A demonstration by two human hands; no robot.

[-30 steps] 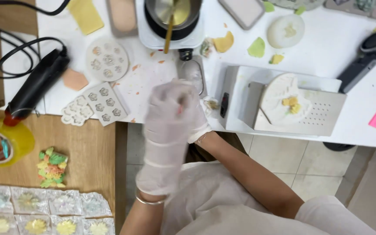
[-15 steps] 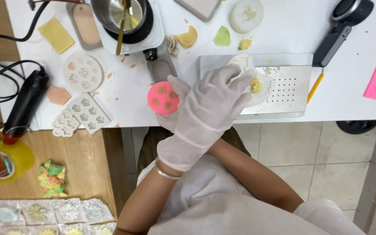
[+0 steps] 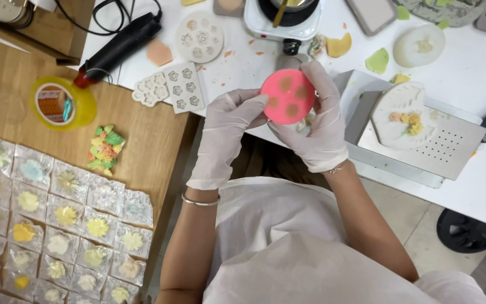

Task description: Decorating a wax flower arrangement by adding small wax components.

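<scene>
Both of my hands wear white gloves and hold a round pink silicone mould (image 3: 288, 96) with several tan-filled cavities, above the white table's near edge. My left hand (image 3: 229, 132) grips its left rim with the fingertips. My right hand (image 3: 316, 121) wraps around its right side and back. Just right of my hands lies a white leaf-shaped mould (image 3: 400, 115) with small orange and yellow pieces, on a perforated metal tray (image 3: 451, 149).
White flower moulds (image 3: 167, 87), a round white mould (image 3: 199, 36), a black heat tool (image 3: 119, 48) and a small hotplate with a pot (image 3: 282, 17) sit on the white table. A yellow tape dispenser (image 3: 63, 104), coloured scraps (image 3: 105, 147) and several wrapped flower pieces (image 3: 57, 225) lie on the wooden surface.
The pink mould came into view half a second ago and is now held up flat between both hands. My view has shifted right and down over the wooden surface.
</scene>
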